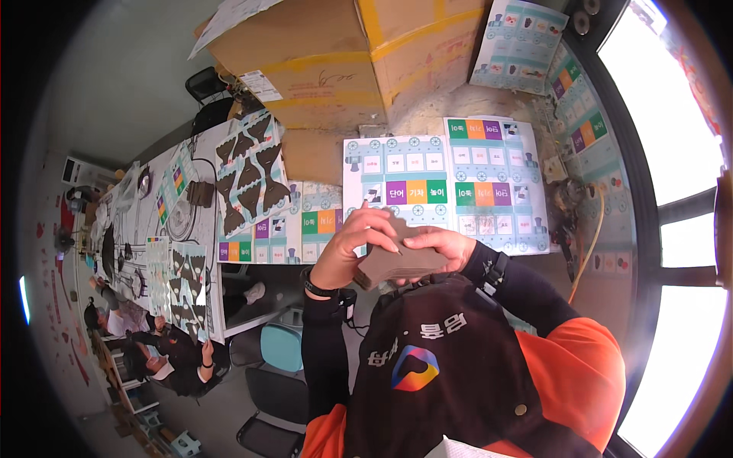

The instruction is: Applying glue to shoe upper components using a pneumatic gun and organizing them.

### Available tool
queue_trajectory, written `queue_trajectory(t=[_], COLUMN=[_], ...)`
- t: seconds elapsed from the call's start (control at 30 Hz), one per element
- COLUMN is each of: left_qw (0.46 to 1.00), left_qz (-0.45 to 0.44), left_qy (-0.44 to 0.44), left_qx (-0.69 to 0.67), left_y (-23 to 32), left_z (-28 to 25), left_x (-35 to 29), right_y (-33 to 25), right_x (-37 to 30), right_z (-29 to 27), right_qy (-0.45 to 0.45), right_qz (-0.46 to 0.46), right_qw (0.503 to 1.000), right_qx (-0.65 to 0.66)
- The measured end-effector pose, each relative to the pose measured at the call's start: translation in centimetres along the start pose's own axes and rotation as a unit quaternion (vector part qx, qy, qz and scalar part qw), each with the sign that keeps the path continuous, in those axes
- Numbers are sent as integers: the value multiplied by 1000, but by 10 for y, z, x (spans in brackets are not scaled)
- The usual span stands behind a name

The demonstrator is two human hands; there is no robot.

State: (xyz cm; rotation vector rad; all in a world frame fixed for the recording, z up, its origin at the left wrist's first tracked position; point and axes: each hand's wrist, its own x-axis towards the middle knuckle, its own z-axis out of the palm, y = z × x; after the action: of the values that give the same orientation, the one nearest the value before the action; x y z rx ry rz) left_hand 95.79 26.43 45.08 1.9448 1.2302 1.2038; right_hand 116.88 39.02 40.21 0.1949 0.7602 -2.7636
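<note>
Between my two hands is a thick stack of brown-grey cut card pieces (403, 263) with notched edges, held in front of my dark apron. My left hand (353, 243) grips the stack from its left side, its fingers bent over the top. On the other side my right hand (450, 246) is closed on the same stack, thumb on the upper face. Just beyond the hands, a printed sheet (393, 169) with pale blue train-car pictures and a purple, orange and green strip lies on the table. A similar sheet (500, 223) is beside it to the right.
Large taped cardboard boxes (321, 69) stand at the back. A sheet with dark wavy-ended shapes (250, 175) lies at the left. Another printed sheet (519, 46) leans at the back right, near the window. Chairs (276, 395) and a seated person (172, 362) are at the lower left.
</note>
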Motion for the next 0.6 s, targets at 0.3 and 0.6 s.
queue_trajectory(t=[0.3, 0.6], left_qw=[740, 813], left_qz=[-112, -297], left_qy=[228, 361], left_qx=[-623, -346], left_y=[5, 18], left_z=[37, 47], left_x=[-44, -43], right_y=[-10, 3], right_x=[-8, -3], right_z=[27, 47], right_qy=[230, 290], right_qz=[-245, -235], right_qw=[927, 888], right_qx=[-169, -266])
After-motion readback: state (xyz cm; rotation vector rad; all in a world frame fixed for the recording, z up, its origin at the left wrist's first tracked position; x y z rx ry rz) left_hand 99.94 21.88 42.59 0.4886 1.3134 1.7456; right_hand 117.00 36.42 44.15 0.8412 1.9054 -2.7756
